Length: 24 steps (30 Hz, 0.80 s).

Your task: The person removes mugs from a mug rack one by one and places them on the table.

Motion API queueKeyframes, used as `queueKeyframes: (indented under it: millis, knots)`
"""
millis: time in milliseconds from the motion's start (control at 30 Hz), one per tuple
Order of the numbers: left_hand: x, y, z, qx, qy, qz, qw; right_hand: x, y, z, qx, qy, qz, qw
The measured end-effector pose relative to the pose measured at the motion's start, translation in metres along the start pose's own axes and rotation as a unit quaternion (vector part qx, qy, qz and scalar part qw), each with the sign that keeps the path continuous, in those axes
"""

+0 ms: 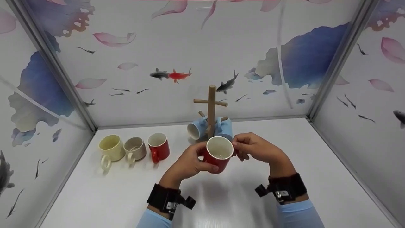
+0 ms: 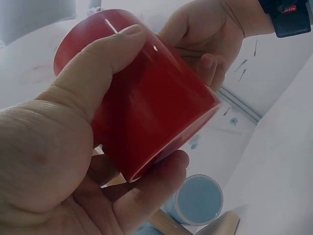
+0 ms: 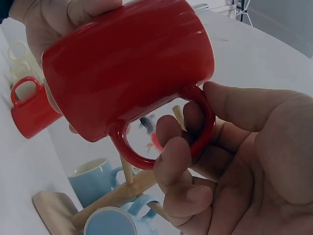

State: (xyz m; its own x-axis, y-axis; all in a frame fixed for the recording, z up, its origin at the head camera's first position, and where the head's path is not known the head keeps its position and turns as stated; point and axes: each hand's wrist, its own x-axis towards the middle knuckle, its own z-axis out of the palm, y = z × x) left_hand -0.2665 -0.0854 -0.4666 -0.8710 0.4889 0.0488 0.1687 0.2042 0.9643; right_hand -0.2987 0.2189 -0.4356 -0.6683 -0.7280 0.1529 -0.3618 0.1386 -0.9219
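Observation:
A red mug (image 1: 218, 158) with a white inside is held between both hands, in front of a wooden mug tree (image 1: 211, 110). My left hand (image 1: 191, 161) grips its body, the thumb along the side and fingers around the base, as the left wrist view shows. My right hand (image 1: 256, 148) pinches the mug's handle (image 3: 205, 122), fingers curled through and around the loop. Two light blue mugs, one on the left (image 1: 196, 129) and one on the right (image 1: 224, 127), hang on the tree's lower pegs. The upper pegs (image 1: 202, 101) carry nothing.
On the white table (image 1: 126, 196), to the left, a yellow mug (image 1: 111, 148), a greyish-beige mug (image 1: 135, 148) and another red mug (image 1: 159, 146) stand in a row, handles toward me. Printed panels (image 1: 190, 47) enclose the table at the back and sides.

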Motion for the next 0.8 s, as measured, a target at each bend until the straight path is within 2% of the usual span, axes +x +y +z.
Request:
queueKeyframes:
  millis: [133,333,567,700,800]
  knots:
    - [0.001,0.003,0.001,0.013,0.018,0.01,0.9997,-0.002,-0.001,-0.005,0.011,0.017,0.007,1.0]
    - [0.001,0.008,0.01,0.022,0.08,0.012,0.9965,-0.012,-0.004,-0.014,0.011,0.067,0.035,0.997]
    - [0.003,0.011,0.029,0.038,0.087,0.014,0.9954,-0.033,-0.002,-0.034,-0.01,0.13,0.062,0.99]
    - [0.006,0.008,0.037,0.057,0.087,0.016,0.9944,-0.047,-0.001,-0.047,-0.001,0.191,0.084,0.978]
    - [0.009,0.003,0.044,0.065,0.081,0.015,0.9944,-0.056,0.001,-0.055,0.011,0.254,0.122,0.96]
